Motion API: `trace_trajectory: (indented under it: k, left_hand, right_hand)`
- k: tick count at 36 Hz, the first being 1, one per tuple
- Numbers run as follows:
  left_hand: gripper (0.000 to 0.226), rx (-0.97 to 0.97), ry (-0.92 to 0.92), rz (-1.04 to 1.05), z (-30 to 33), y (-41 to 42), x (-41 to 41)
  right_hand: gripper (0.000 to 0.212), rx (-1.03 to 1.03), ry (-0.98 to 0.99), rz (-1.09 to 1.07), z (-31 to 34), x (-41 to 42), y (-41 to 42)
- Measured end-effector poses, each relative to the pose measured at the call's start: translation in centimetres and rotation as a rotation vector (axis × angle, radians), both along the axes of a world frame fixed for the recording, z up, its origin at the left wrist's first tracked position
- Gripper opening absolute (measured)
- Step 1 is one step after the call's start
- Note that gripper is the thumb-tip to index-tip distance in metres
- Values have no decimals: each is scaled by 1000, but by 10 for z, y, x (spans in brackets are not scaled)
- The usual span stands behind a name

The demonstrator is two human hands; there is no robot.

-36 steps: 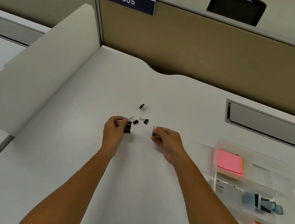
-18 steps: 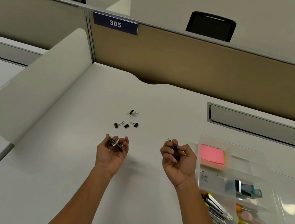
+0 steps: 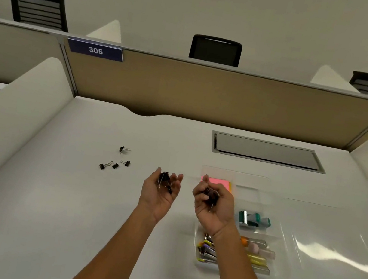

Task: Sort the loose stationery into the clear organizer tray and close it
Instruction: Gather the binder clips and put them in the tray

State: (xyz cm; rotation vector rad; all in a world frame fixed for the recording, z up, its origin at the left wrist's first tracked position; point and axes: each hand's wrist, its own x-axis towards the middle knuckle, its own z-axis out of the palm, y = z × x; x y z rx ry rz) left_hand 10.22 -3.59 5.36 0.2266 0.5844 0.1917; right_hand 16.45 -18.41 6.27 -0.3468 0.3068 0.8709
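Black binder clips (image 3: pixel 166 181) lie in the cupped, palm-up left hand (image 3: pixel 161 191); the right hand (image 3: pixel 213 202) curls its grip around more clips, above the clear organizer tray (image 3: pixel 277 272). Four clips (image 3: pixel 114 163) remain on the bench (image 3: pixel 44 213).

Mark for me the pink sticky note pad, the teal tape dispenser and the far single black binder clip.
Pink sticky note pad (image 3: pixel 218 182), head view, on its top sheet.
Teal tape dispenser (image 3: pixel 253 219), head view, on its body.
Far single black binder clip (image 3: pixel 122 149), head view, on its black body.
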Motion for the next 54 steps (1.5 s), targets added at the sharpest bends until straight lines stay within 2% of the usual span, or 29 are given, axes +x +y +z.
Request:
trace_trajectory:
  k: [2,7,11,16,25,30,38,40,43,47,54]
  left_hand:
    - [29,42,26,-57,2,-19,13]
    - [36,129,85,-155,4,-64,44]
    - [44,195,132,-204,3,-97,68]
    - [51,194,161,-235,0,-127,99]
    - [58,199,222,-241,1,-170,153]
    - [60,259,276,-272,-2,-180,171]
    - [59,170,258,-278,-17,-186,177]
    - [61,185,254,-304,-16,-184,178]
    - [78,247,292,-329,-14,-179,175]
    - [86,303,324,-364,-7,-175,168]
    - [74,350,282,-356,9,-175,154]
  right_hand:
    - [32,-25,8,-31,1,9,-17]
    - [26,-162,-25,-139,-1,32,-57]
    - [36,-301,4,-221,-7,52,-83]
    - [46,-357,98,-299,-11,78,-107]
    - [48,-503,167,-408,-18,122,-121]
    - [39,-549,207,-414,-18,138,-121]
    - [17,-612,163,-355,-12,143,-117]
    - [22,-625,159,-330,-12,143,-117]
    - [25,-640,141,-297,-11,141,-117]
    - [56,-674,100,-269,-12,135,-117]
    - [51,-647,72,-285,-3,119,-114]
